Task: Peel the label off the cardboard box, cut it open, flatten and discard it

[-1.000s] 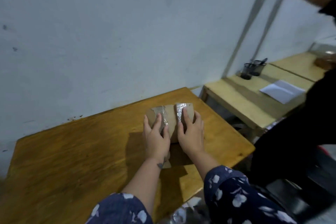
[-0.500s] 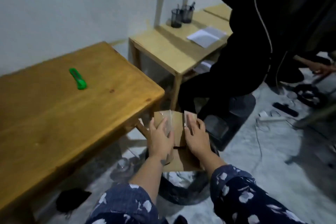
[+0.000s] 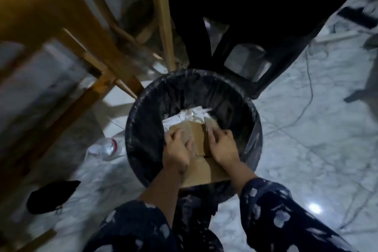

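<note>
While I lean over the black-lined trash bin (image 3: pixel 253 120), my left hand (image 3: pixel 177 150) and right hand (image 3: pixel 222 146) press the flattened cardboard box (image 3: pixel 197 137) down into its mouth, fingers closed over the top face. Beneath it lie what seem to be white paper scraps (image 3: pixel 190 114), blurred.

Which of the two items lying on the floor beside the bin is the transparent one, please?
The plastic bottle, lying on its side just left of the black-lined bin. The other item, a black object farther left and nearer the camera, is opaque and dark.
</note>
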Demonstrator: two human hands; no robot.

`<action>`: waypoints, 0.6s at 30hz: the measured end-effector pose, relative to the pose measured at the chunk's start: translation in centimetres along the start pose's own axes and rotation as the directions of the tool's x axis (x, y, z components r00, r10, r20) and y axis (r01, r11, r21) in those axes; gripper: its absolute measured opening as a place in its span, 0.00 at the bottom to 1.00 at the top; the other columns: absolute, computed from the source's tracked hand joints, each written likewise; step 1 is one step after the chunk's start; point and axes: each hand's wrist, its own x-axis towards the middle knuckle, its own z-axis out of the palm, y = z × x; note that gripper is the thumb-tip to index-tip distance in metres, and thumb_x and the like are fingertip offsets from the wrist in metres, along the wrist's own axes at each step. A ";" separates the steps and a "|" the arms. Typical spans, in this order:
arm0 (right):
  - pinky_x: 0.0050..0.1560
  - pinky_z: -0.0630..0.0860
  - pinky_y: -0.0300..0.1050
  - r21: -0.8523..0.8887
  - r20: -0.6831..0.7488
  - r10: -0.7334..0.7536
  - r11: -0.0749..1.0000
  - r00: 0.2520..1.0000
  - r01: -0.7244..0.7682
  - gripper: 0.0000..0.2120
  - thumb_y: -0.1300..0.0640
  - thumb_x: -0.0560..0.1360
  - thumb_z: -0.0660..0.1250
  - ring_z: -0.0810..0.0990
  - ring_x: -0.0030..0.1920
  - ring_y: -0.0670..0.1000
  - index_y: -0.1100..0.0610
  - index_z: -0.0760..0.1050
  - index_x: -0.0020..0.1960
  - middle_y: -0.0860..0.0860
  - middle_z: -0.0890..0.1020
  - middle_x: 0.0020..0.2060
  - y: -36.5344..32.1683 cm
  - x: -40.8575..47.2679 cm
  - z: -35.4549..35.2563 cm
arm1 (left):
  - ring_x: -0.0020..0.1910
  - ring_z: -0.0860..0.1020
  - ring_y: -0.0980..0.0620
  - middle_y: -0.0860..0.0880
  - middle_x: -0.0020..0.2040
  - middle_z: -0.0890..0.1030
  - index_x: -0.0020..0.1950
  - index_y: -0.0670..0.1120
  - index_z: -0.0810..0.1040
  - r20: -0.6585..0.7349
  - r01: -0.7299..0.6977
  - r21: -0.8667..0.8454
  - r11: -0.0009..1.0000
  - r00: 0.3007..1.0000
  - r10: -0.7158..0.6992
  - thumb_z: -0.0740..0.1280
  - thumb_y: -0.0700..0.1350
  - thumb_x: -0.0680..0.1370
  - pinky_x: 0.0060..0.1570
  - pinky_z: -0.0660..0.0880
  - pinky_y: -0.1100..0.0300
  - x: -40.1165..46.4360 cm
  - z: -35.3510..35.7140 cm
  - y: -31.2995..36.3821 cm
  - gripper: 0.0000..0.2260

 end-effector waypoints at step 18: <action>0.76 0.48 0.51 -0.187 0.121 0.098 0.980 0.988 -0.074 0.32 0.51 0.80 0.51 0.45 0.77 0.56 0.59 0.39 0.77 0.57 0.47 0.78 3.1 11.0 7.9 | 0.77 0.54 0.45 0.47 0.80 0.44 0.79 0.44 0.45 0.181 -0.053 0.272 0.961 0.983 0.003 0.58 0.48 0.80 0.74 0.56 0.54 10.8 5.7 -3.6 0.32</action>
